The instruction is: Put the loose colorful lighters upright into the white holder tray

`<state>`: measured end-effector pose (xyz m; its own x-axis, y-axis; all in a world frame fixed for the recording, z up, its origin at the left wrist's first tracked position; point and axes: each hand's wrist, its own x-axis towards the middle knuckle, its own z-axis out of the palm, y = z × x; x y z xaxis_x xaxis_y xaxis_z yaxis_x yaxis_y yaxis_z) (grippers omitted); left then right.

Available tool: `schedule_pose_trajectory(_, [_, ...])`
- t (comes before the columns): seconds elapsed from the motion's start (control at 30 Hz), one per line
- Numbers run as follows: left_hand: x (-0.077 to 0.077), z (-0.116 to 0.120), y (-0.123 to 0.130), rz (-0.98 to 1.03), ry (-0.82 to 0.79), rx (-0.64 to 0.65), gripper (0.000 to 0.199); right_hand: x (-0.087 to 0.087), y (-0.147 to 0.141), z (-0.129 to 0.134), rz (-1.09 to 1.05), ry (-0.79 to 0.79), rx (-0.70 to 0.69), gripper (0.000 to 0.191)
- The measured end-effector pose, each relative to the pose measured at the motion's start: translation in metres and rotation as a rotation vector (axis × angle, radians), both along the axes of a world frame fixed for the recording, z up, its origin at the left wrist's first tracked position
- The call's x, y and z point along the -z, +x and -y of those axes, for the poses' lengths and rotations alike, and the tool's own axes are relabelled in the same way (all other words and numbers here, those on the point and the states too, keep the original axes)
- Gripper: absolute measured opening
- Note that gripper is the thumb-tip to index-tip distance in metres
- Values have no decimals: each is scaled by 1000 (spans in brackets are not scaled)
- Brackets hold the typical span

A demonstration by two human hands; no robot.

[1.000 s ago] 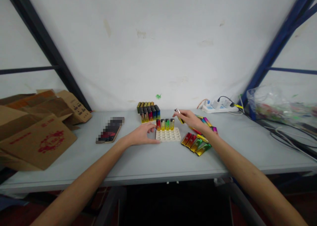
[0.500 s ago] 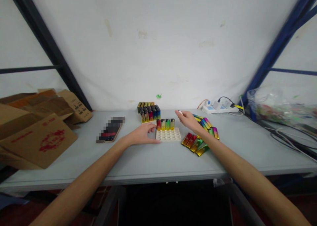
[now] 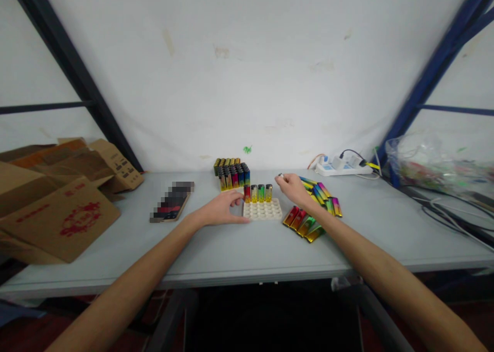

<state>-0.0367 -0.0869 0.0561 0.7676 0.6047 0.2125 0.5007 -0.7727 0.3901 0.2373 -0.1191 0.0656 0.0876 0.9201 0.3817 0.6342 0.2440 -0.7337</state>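
Note:
A white tray (image 3: 263,211) with rows of holes lies on the table. In its back row several lighters (image 3: 258,193) stand upright, red, yellow and green. My left hand (image 3: 222,208) spans the tray's left end, thumb at the near corner and curled fingers by the far one. To the right of the tray, my right hand (image 3: 292,187) is raised and closed around a lighter (image 3: 281,175); only its metal top shows, the body hidden by the fingers. Below and beyond that wrist lie loose lighters, red-gold and green-gold ones (image 3: 303,223) in front, rainbow ones (image 3: 321,192) behind.
Behind the tray stands a packed block of upright lighters (image 3: 234,174). A phone (image 3: 173,203) lies at left, near cardboard boxes (image 3: 73,213). At the back right are a power strip (image 3: 339,168) with plugs, cables (image 3: 436,208) and a clear plastic bag (image 3: 432,161).
My right hand has turned slightly and shifted a little right, its fingers now more curled around the lighter. My left hand and the tray stay put.

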Motion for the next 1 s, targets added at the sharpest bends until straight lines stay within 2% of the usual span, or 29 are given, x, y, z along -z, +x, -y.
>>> schedule_pose_trajectory(0.13, [2, -1, 0, 0, 13, 2, 60, 0, 3, -3, -56, 0, -122, 45])
schedule_pose_trajectory(0.27, [3, -2, -1, -9, 7, 4, 61, -1, 14, -10, -42, 16, -290, 38])
schedule_pose_trajectory(0.4, [2, -2, 0, -8, 10, 1, 61, -4, 25, -13, 178, 64, -313, 44])
schedule_pose_trajectory(0.47, [1, -1, 0, -6, 15, 4, 61, -6, 28, -12, 241, 28, -332, 49])
schedule_pose_trajectory(0.6, [1, -1, 0, -2, 12, 3, 61, -6, 32, -10, 241, -100, -376, 54])
schedule_pose_trajectory(1.0, [2, -1, 0, 3, 17, 2, 61, -18, 51, -6, 201, -187, -613, 43])
